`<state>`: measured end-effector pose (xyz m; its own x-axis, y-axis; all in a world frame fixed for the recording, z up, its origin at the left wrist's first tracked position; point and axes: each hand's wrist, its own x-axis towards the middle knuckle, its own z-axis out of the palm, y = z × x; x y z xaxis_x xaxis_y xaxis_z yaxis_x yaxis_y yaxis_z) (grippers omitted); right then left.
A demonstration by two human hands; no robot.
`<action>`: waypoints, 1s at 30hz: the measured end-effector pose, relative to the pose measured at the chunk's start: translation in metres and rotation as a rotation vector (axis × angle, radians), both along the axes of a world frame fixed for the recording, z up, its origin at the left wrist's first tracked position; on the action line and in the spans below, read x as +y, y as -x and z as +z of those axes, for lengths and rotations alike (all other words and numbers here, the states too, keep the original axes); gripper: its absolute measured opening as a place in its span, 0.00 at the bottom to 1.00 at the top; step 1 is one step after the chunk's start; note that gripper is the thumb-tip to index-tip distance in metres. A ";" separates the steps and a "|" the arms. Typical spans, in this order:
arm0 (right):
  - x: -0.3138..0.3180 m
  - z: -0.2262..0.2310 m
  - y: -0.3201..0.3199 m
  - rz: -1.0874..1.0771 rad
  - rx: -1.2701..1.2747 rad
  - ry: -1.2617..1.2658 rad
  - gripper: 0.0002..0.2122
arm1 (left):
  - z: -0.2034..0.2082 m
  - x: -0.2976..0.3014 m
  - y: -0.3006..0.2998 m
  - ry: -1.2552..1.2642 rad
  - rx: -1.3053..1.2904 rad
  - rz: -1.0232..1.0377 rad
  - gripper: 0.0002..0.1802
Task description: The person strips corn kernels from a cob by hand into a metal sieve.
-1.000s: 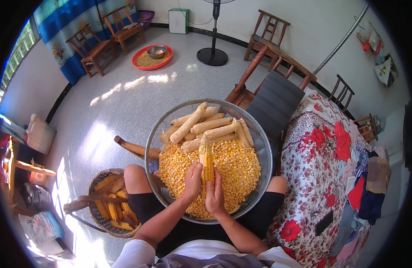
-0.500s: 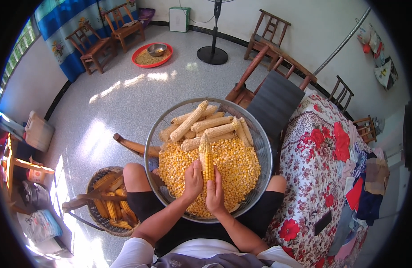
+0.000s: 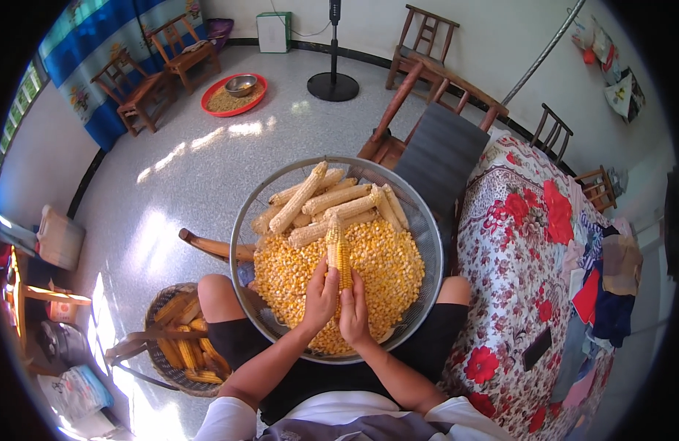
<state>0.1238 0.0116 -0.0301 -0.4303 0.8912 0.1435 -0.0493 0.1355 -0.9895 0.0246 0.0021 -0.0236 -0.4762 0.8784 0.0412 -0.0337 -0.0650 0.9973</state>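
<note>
A round wire-mesh sieve (image 3: 430, 234) rests on my lap, filled with loose yellow corn kernels (image 3: 383, 272) at the near side. Several bare, shelled cobs (image 3: 321, 202) are piled at its far side. I hold one corn cob (image 3: 337, 250) upright over the kernels, its lower part still covered in yellow grains. My left hand (image 3: 321, 298) grips the cob's lower left side. My right hand (image 3: 353, 310) grips it from the right, the two hands pressed close together.
A woven basket (image 3: 163, 360) of unshelled corn stands on the floor by my left knee. A floral-covered bed (image 3: 530, 242) lies to my right. A dark wooden chair (image 3: 435, 147) is beyond the sieve. Farther off are a fan stand (image 3: 333, 84), a red tray (image 3: 233, 99) and more chairs.
Both hands stay on the upright cob, shifting only slightly along its lower part. The sieve and cob pile are unchanged.
</note>
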 end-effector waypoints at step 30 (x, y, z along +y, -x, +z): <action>0.004 -0.004 -0.002 -0.102 0.057 0.063 0.23 | 0.004 -0.002 0.003 0.155 0.183 -0.028 0.23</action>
